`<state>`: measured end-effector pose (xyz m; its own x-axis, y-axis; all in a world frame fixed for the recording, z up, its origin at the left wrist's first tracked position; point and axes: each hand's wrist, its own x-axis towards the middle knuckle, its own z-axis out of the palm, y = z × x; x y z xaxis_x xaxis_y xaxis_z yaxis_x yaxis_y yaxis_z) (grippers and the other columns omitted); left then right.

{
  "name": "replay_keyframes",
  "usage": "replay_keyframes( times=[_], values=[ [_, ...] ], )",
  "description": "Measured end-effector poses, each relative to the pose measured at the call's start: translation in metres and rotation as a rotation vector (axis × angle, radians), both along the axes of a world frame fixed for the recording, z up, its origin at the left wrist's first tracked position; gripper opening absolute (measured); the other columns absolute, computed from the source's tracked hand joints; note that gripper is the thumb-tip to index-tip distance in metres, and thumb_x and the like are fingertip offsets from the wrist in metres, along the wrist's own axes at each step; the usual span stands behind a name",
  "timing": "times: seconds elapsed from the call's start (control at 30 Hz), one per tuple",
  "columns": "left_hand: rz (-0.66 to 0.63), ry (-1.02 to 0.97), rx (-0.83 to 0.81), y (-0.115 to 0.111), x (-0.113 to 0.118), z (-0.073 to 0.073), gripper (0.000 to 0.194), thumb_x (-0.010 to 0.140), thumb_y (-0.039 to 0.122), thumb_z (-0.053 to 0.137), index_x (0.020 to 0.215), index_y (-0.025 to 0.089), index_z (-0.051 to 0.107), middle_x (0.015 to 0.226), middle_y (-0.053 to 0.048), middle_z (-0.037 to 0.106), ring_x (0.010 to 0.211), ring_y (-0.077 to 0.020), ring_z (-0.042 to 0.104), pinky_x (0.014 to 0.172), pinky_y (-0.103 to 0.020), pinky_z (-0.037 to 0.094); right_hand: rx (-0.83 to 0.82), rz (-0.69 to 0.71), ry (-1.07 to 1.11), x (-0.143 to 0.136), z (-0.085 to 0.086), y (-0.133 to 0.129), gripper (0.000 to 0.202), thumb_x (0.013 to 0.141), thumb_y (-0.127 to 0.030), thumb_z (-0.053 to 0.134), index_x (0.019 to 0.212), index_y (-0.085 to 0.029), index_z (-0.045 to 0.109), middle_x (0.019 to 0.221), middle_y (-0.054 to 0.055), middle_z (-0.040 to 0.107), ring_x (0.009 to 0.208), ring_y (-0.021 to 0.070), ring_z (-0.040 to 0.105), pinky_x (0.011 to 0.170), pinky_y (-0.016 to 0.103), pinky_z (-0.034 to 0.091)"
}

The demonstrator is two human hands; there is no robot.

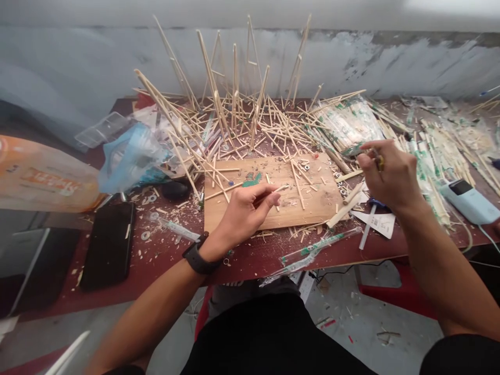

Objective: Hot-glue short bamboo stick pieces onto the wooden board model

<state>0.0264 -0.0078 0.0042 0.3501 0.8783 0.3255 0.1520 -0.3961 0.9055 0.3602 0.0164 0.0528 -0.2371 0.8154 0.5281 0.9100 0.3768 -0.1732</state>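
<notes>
My left hand (247, 209) is closed in a pinch on a short wooden stick (283, 187), whose pale tip pokes out past the thumb. It hovers over a wooden board (322, 203) strewn with stick pieces and shavings. Raised at the right of the board, my right hand (390, 174) has its fingers curled round a small thing with a yellowish part (378, 160); most of it is hidden by the fingers. Beyond the board stand several tall frames of joined sticks (234, 78), amid a heap of loose sticks (279, 127).
Wrapped chopstick packets (349, 122) lie at the back right. A black phone (107, 245) and an orange-labelled plastic bag (47, 174) are on the left. Near the front edge are torn wrappers (316, 249) and a blue-topped glue stick (368, 226). A pale blue device (471, 200) sits far right.
</notes>
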Motion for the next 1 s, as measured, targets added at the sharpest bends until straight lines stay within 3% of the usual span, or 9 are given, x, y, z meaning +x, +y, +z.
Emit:
replay_keyframes(
  times=[0.13, 0.23, 0.3, 0.43, 0.77, 1.0],
  values=[
    [0.008, 0.031, 0.098, 0.001, 0.000, 0.002, 0.033, 0.107, 0.025, 0.060, 0.078, 0.016, 0.071, 0.066, 0.001, 0.068, 0.060, -0.0103, 0.058, 0.060, -0.023, 0.044, -0.019, 0.355, -0.078, -0.040, 0.000, -0.004, 0.043, 0.114, -0.052, 0.041, 0.100, -0.019, 0.064, 0.082, 0.007, 0.068, 0.067, 0.0193, 0.057, 0.062, 0.033, 0.040],
    [0.007, 0.064, 0.154, 0.002, 0.000, 0.002, 0.029, 0.109, 0.025, 0.059, 0.086, 0.015, 0.074, 0.064, 0.002, 0.064, 0.058, -0.0105, 0.058, 0.058, -0.022, 0.044, -0.049, 0.494, -0.116, -0.068, -0.005, -0.005, 0.060, 0.116, -0.062, 0.026, 0.099, -0.017, 0.062, 0.078, 0.004, 0.063, 0.060, 0.0149, 0.048, 0.057, 0.029, 0.036],
    [0.005, 0.080, 0.192, 0.001, -0.001, 0.001, 0.025, 0.110, 0.025, 0.060, 0.095, 0.014, 0.076, 0.069, 0.001, 0.070, 0.060, -0.0109, 0.061, 0.058, -0.022, 0.046, -0.046, 0.553, -0.144, -0.082, -0.008, -0.007, 0.062, 0.117, -0.061, 0.021, 0.090, -0.018, 0.058, 0.074, 0.001, 0.057, 0.057, 0.0128, 0.043, 0.055, 0.027, 0.033],
    [-0.003, 0.090, 0.235, -0.002, 0.000, 0.002, 0.021, 0.110, 0.023, 0.061, 0.106, 0.012, 0.078, 0.092, -0.006, 0.083, 0.079, -0.0142, 0.076, 0.071, -0.022, 0.056, -0.036, 0.580, -0.181, -0.095, -0.013, -0.011, 0.055, 0.119, -0.052, 0.025, 0.081, -0.021, 0.049, 0.070, -0.001, 0.050, 0.057, 0.0125, 0.038, 0.055, 0.027, 0.031],
    [-0.028, 0.047, 0.289, -0.006, 0.004, 0.002, 0.016, 0.109, 0.019, 0.063, 0.102, 0.015, 0.077, 0.078, -0.002, 0.078, 0.064, -0.0122, 0.069, 0.063, -0.022, 0.053, -0.043, 0.584, -0.150, -0.094, -0.019, -0.015, 0.056, 0.120, -0.052, 0.022, 0.079, -0.022, 0.046, 0.067, -0.002, 0.045, 0.055, 0.0127, 0.039, 0.054, 0.028, 0.030],
    [-0.051, 0.016, 0.258, -0.007, 0.005, 0.000, 0.013, 0.106, 0.015, 0.065, 0.106, 0.016, 0.078, 0.092, -0.005, 0.085, 0.080, -0.0138, 0.080, 0.074, -0.021, 0.060, -0.092, 0.597, -0.105, -0.092, -0.020, -0.016, 0.055, 0.119, -0.054, 0.026, 0.081, -0.021, 0.048, 0.068, -0.002, 0.045, 0.057, 0.0132, 0.039, 0.054, 0.029, 0.026]
  ],
)
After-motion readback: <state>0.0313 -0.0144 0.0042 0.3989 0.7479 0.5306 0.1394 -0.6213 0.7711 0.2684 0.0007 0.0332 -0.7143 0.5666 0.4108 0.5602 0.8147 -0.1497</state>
